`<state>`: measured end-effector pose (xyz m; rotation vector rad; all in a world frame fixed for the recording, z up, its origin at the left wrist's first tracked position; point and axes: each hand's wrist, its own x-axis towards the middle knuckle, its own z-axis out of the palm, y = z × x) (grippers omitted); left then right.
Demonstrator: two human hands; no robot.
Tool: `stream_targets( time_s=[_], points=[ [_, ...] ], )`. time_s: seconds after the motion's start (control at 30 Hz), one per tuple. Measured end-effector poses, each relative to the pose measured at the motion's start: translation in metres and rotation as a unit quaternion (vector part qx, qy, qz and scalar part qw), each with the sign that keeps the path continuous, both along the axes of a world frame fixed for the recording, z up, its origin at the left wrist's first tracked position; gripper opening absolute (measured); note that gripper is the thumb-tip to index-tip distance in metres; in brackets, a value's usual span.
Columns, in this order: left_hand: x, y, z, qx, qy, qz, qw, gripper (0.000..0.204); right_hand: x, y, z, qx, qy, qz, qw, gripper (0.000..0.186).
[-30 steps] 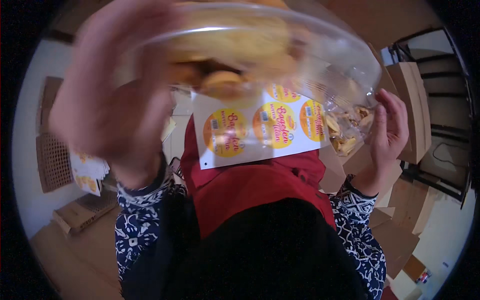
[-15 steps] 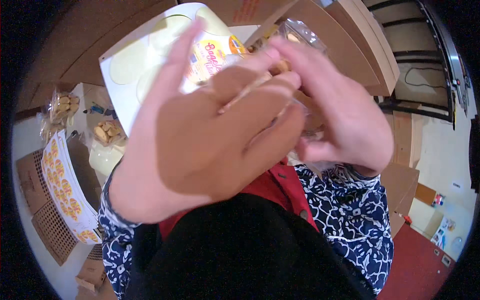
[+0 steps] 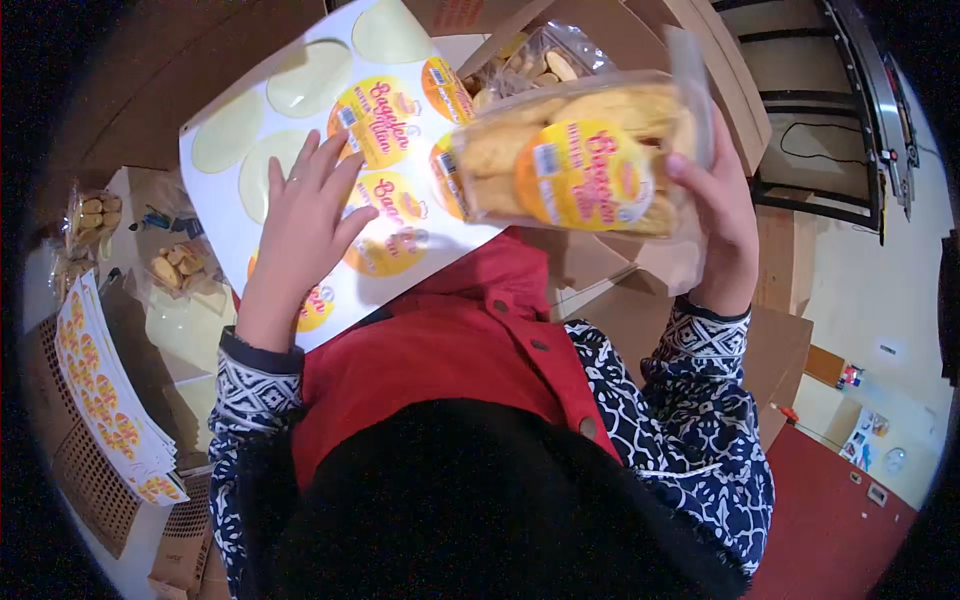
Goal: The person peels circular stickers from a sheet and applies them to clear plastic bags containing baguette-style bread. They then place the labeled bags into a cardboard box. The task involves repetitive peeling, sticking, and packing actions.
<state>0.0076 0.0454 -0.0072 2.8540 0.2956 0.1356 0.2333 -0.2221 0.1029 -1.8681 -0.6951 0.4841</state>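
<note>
A clear plastic pack of golden toasted bread slices (image 3: 500, 165) is in my right hand (image 3: 728, 205), raised at the right and gripped by its right end. On its front sits a round yellow and orange label (image 3: 590, 175). My left hand (image 3: 310, 215), fingers spread, lies against a white sticker sheet (image 3: 222, 205). Several round labels (image 3: 383, 120) are still on that sheet, while pale blank circles (image 3: 310, 78) fill its upper left part. The pack overlaps the sheet's right edge, hiding a little of it.
Behind the held pack, more clear packs (image 3: 550, 68) stand by an open cardboard box (image 3: 640, 60). At left lie bagged bread slices (image 3: 180, 268) and a stack of printed sticker sheets (image 3: 110, 400). A black metal rack (image 3: 825, 198) is at far right.
My hands were close together, overlapping before my chest; now they are apart. The left has moved onto the sheet, and the right holds the pack out in plain view at the right.
</note>
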Motion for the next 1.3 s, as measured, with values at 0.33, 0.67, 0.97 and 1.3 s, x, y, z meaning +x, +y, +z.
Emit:
stream_targets(
  time_s=[0.33,0.67,0.97,1.3],
  points=[
    [-0.022,0.018,0.012,0.01,0.012,-0.036,0.999,0.047,0.064,-0.1,-0.013,-0.156,-0.131,-0.254,0.945,0.077],
    [0.037,-0.046,0.091,-0.1,-0.089,-0.131,0.982,0.066,0.009,-0.048,-0.013,0.155,0.099,-0.147,0.972,0.057],
    [0.072,-0.071,0.076,-0.118,-0.308,-0.104,0.938,0.082,-0.039,-0.006,-0.021,0.234,0.285,-0.104,0.924,0.071],
    [0.07,-0.062,0.051,-0.177,-0.3,-0.164,0.923,0.086,-0.041,-0.018,-0.06,0.246,0.328,-0.136,0.902,0.069]
  ],
)
